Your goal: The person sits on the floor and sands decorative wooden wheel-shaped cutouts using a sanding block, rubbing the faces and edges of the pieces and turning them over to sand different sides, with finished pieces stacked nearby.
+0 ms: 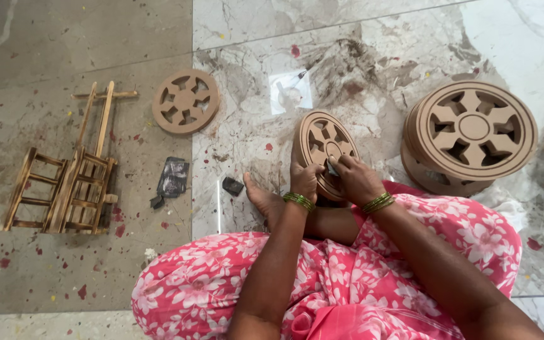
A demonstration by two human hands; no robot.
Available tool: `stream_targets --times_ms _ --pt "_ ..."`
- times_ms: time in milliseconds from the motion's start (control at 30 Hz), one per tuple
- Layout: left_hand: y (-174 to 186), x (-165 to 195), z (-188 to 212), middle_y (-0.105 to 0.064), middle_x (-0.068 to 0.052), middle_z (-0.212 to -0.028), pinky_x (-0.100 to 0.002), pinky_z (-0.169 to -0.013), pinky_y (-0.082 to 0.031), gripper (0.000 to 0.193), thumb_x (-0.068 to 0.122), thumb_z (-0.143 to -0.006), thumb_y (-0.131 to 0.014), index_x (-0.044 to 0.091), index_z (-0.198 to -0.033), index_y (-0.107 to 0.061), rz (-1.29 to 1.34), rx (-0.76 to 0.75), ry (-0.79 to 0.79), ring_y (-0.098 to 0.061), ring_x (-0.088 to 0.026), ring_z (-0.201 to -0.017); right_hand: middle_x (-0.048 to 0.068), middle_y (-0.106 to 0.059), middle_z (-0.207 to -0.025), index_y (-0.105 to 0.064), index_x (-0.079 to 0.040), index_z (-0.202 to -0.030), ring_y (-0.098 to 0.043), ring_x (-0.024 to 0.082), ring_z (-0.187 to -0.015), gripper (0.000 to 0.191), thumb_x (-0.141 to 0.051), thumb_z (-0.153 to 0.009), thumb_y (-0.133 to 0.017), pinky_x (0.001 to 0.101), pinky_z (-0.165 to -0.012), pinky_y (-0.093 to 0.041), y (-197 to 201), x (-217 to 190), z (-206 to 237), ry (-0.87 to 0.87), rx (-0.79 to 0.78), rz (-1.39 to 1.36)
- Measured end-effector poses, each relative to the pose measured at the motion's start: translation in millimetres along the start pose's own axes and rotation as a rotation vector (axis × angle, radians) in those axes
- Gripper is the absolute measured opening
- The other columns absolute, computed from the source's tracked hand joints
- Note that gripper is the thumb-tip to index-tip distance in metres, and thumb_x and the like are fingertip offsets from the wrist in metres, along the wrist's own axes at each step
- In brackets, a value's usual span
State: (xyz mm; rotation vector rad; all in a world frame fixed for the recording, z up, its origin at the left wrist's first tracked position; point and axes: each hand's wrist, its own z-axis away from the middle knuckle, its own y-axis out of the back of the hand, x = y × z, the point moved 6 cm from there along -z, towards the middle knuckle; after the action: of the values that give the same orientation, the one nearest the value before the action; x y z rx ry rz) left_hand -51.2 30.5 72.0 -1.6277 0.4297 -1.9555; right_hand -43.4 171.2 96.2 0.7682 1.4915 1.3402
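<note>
The person is sitting cross-legged on the marble floor (373, 38) in a pink floral garment, and both hands are working on one wooden wheel (323, 146), a round cut-out disc with spokes. The wheel is standing tilted on edge just beyond the bare foot (260, 198), leaning back toward the lap. The left hand (305, 177) is curling around the lower rim, fingers closed on it and steadying it. The right hand (357, 178) is pinched shut on a small dark scrap, likely a piece of sandpaper (332, 169), and is pressing it against the wheel's face near the hub.

To my eye this is the smoothing step, with the wheel's face being rubbed down. The next move seems to call for the left hand turning the rim a little so that a fresh section comes under the right fingers, while the grip stays firm enough that the disc is not rolling off.

A stack of like wheels (470, 135) is resting to the right, well apart from the hands. A single flat wheel (186, 101) is lying farther left, and a small wooden cart frame (64, 189) beyond it. Dark crumpled pieces (172, 179) are lying between the frame and the foot.
</note>
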Motion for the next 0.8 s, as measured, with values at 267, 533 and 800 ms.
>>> stream_targets --times_ms 267,533,800 --pt "8.3 -1.2 -6.4 -0.065 -0.010 -0.112 -0.028 -0.066 -0.058 0.082 -0.017 -0.076 -0.052 0.011 -0.153 -0.040 0.057 0.085 0.010 -0.064 -0.017 -0.082 0.006 -0.062 -0.120 -0.056 -0.012 -0.141 -0.067 0.023 -0.105 0.054 -0.022 -0.089 -0.069 0.0393 -0.084 -0.061 6.9 -3.0 8.6 0.034 -0.046 0.010" --pt "7.9 -0.8 -5.5 -0.068 -0.010 -0.114 -0.028 -0.071 -0.060 0.071 -0.018 -0.074 -0.053 0.003 -0.142 -0.050 0.061 0.035 0.017 -0.068 -0.018 -0.090 0.004 -0.065 -0.122 -0.068 -0.020 -0.127 -0.070 0.023 -0.100 0.031 -0.021 -0.097 -0.066 0.0376 -0.085 -0.060 -2.4 27.3 4.3 -0.346 -0.161 -0.128" --pt "-0.3 -7.8 -0.5 -0.063 -0.004 -0.104 -0.025 -0.069 -0.053 0.063 -0.015 -0.077 -0.049 0.003 -0.137 -0.053 0.148 -0.105 0.171 -0.062 -0.014 -0.085 0.005 -0.065 -0.105 -0.062 -0.023 -0.140 -0.064 0.021 -0.094 0.046 -0.007 -0.097 -0.063 0.0299 -0.067 -0.061 1.0 -7.3 3.7 0.217 0.310 0.029"
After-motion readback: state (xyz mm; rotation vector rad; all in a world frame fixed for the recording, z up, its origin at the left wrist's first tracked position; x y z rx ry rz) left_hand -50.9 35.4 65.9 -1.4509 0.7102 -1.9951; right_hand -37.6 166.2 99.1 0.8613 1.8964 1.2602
